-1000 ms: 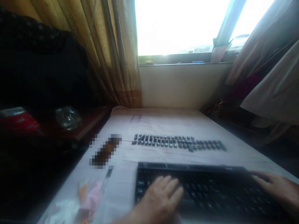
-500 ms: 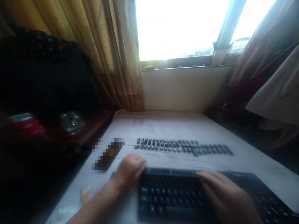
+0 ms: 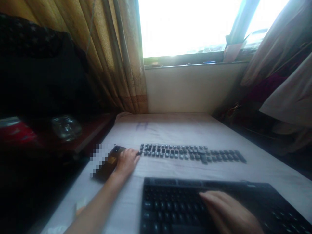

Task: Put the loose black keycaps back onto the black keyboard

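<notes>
A black keyboard [image 3: 190, 183] lies across the front of the cloth-covered surface. My left hand [image 3: 128, 161] reaches past the keyboard's left side to the left end of rows of loose dark keycaps [image 3: 173, 151]. Its fingers are drawn together beside the end keycap; what they pinch, if anything, is hidden. A dark phone-like object [image 3: 107, 167], partly pixelated, lies right beside this hand. Over the keyboard's middle, my right hand [image 3: 230, 209] has its fingers pressed together, tips at the keys. Anything between those fingers is too blurred to make out.
The pale cloth [image 3: 170, 126] covers the surface up to the wall under the window. At left, a clear glass jar [image 3: 67, 128] and a red package [image 3: 16, 131] stand on a dark side table. Curtains [image 3: 126, 65] hang beside the window. A small pale item [image 3: 80, 205] lies by my left forearm.
My left hand has left the keyboard's upper left corner and moved forward and left to the keycaps. My right hand has slid slightly toward me from the keyboard's top edge.
</notes>
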Action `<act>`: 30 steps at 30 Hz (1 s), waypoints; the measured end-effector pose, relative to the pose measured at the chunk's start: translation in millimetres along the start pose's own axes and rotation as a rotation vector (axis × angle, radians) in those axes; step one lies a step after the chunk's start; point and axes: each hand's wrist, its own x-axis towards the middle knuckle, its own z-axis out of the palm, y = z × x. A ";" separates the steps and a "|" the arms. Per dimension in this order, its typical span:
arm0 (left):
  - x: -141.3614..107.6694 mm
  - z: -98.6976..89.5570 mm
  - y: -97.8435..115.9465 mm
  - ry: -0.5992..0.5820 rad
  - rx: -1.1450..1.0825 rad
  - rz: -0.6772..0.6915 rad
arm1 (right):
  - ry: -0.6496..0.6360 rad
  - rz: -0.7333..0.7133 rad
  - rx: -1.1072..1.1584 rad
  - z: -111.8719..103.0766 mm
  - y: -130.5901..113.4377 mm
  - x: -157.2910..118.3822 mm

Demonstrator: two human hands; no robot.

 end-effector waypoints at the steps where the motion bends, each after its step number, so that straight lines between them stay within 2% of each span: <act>1: 0.2 0.9 0.1 -0.001 -0.002 -0.005 | -0.019 0.001 0.006 0.1 0.3 -0.5; 8: 0.0 0.4 0.9 -0.001 -0.053 -0.038 | -0.054 0.020 0.011 4.3 -2.0 -3.5; 13: -8.2 -14.8 6.9 0.002 -0.131 -0.027 | -0.062 0.097 0.030 6.5 -8.4 -4.5; 16: -25.0 -27.1 13.5 0.014 -0.218 0.031 | -0.077 0.116 0.051 7.2 -13.9 -3.2; 20: -61.3 -36.3 22.9 0.002 -0.360 0.158 | -0.083 0.110 0.076 7.7 -26.6 4.9; 23: -85.6 -34.7 25.8 -0.001 -0.444 0.230 | -0.115 0.076 0.111 8.9 -41.6 18.7; 26: -99.4 -27.9 23.4 0.005 -0.552 0.278 | -0.151 0.036 0.124 15.6 -57.1 36.2; 30: -107.2 -19.7 19.9 -0.041 -0.752 0.235 | -0.197 0.078 0.144 35.0 -72.7 53.2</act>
